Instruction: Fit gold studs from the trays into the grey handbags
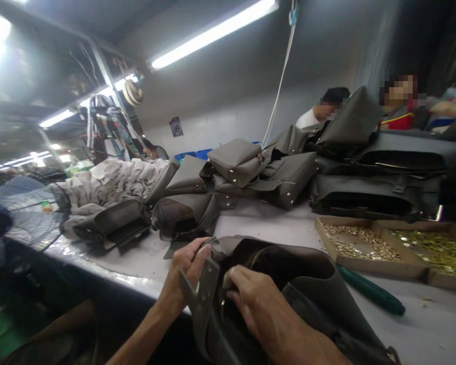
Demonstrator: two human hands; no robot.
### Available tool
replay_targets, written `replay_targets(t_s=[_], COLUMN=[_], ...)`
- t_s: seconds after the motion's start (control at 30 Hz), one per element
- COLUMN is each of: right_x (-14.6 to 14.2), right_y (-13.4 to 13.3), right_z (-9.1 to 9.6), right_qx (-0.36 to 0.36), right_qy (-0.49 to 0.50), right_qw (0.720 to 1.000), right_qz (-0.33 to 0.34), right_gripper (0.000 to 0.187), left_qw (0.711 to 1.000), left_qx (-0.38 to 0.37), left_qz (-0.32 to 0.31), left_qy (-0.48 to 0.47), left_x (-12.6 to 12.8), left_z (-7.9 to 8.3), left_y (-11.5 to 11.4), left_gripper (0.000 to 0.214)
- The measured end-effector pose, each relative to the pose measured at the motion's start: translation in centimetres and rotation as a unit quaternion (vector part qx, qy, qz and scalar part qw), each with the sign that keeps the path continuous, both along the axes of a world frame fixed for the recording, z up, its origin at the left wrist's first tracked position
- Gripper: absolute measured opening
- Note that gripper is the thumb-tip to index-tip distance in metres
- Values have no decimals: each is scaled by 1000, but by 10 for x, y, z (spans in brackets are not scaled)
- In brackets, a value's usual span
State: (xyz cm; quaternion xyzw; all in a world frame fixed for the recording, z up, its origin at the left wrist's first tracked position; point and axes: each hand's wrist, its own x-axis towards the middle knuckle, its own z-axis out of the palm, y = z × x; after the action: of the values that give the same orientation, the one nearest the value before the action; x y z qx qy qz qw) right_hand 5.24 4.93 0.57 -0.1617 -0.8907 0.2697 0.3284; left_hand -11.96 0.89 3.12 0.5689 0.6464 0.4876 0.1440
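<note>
I hold a grey leather bag (311,274) against the near edge of the work table (251,223). My left hand (186,268) pinches the bag's rim and a narrow strap (203,294) at its left side. My right hand (262,309) is curled over the bag's opening, fingers pressed into the edge. What the fingertips grip inside is hidden.
Several grey bags (247,172) lie piled across the table's far side. Cardboard trays of small brass fittings (368,243) sit at the right, with a green-handled tool (372,291) in front. A fan (19,213) stands at the left. Two people sit behind the pile.
</note>
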Motion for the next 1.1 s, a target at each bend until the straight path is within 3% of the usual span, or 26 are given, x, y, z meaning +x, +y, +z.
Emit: replay_targets(t_s=[0.13, 0.27, 0.4, 0.57, 0.67, 1.1], right_x=[-2, -10, -20, -23, -23, -27], right_y=[11, 8, 4, 0, -1, 8], right_z=[-5, -5, -9, -12, -12, -10], right_qx=[-94, -64, -78, -114, -138, -158], right_qy=[86, 199, 195, 198, 222, 257], right_qw=[992, 976, 974, 968, 961, 947], right_qz=[-18, -56, -83, -99, -91, -115], right_gripper=[17, 22, 21, 18, 15, 8], left_qw=[982, 954, 921, 930, 948, 965], left_qx=[-31, -34, -73, -91, -69, -23], left_qz=[-47, -68, -40, 3, 1, -46], left_qy=[-180, -291, -381, -355, -311, -256], left_x=[13, 23, 26, 26, 27, 20], left_z=[0, 3, -3, -11, -11, -10], left_y=[-5, -10, -15, -19, -19, -18], left_gripper=[39, 31, 35, 40, 37, 31])
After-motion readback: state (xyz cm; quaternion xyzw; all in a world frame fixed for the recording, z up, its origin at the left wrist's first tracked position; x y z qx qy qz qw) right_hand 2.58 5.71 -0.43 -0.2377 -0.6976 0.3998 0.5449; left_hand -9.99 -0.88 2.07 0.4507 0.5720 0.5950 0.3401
